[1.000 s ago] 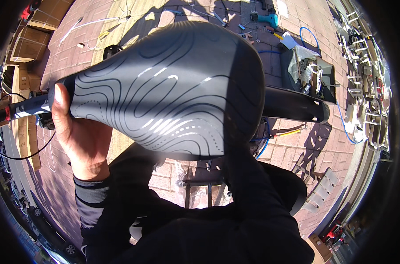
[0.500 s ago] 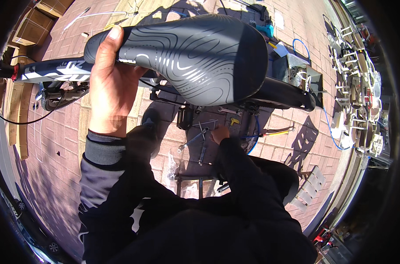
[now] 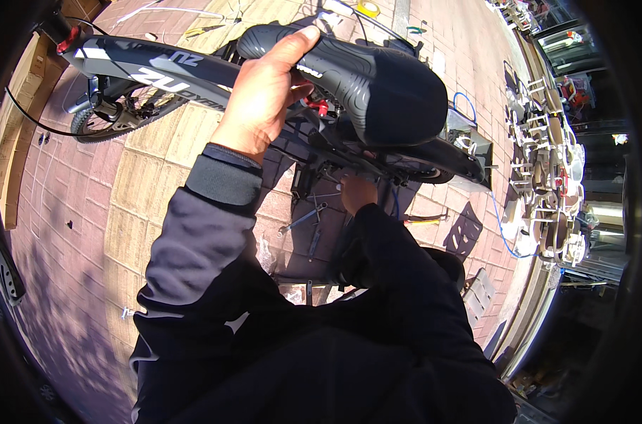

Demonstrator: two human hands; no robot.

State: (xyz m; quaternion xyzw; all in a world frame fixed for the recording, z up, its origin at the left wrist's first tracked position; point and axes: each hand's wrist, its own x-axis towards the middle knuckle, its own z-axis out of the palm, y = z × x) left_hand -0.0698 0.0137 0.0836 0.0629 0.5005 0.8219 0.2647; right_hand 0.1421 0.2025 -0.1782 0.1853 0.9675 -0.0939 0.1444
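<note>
Black and patterned, the bicycle saddle (image 3: pixel 377 88) sits high at the far middle of the scene, above the dark frame (image 3: pixel 158 67) that runs off to the left. Left hand (image 3: pixel 264 99) is clamped on the saddle's narrow nose, fingers wrapped over it. Right hand (image 3: pixel 356 192) reaches under the saddle, near the frame's lower parts; whether it grips anything cannot be told. Wrenches (image 3: pixel 303 219) lie on the brick pavement (image 3: pixel 88 205) below.

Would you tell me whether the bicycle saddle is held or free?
Held: the left hand grips the nose of the black saddle, fingers wrapped over it.
</note>
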